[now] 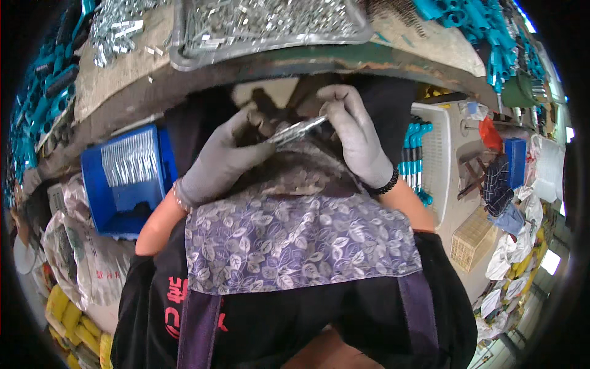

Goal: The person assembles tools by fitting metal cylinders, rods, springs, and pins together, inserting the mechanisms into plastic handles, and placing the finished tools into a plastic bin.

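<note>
I see both gloved hands, left (218, 161) and right (356, 138), pinching a bundle of metal strips (296, 130) between them over the lap; a loose grip could spill strips.

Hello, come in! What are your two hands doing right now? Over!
Left hand and right hand, both in grey gloves, pinch a shiny metal piece between them over the lap. Blue bin of metal parts sits left. Nothing blocking.

Metal strip's (297, 130) ends hidden under gloved fingers (335, 114)
</note>
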Tool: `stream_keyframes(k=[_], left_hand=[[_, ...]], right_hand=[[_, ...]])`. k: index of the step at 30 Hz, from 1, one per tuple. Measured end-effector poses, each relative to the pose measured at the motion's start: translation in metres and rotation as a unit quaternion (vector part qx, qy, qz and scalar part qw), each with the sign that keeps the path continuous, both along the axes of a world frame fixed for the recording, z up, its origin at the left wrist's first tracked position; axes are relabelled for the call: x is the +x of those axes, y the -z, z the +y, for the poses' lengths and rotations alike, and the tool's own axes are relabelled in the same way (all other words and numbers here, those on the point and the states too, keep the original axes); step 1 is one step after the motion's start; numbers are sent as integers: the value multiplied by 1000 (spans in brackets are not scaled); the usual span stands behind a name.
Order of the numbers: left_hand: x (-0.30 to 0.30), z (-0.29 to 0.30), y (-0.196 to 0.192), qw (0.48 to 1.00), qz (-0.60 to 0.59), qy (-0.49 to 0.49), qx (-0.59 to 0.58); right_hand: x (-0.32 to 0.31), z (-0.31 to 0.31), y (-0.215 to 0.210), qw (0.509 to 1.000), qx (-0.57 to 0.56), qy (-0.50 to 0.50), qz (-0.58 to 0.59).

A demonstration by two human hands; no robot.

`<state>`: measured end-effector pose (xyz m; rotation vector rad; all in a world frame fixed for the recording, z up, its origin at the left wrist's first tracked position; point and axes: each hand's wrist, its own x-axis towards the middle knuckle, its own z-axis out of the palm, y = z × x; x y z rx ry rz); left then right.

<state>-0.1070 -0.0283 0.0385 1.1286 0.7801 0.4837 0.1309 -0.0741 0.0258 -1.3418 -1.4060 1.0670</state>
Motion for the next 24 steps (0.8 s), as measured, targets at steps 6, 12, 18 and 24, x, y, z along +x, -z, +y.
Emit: stream_keyframes(k=[6,12,18,24], left_hand=[[-2,6,-1,994,55,64,72],[-22,10,-10,993,-19,113,-7],[-25,9,-7,996,-12,46,-72],[-34,10,-14,992,17,-23,-126]], right_hand=[[4,-5,2,980,-154,-20,122],[50,40,-77,978,67,19,-196],[168,185,-129,873,220,226,-373],[194,252,-124,673,-68,150,-721]])
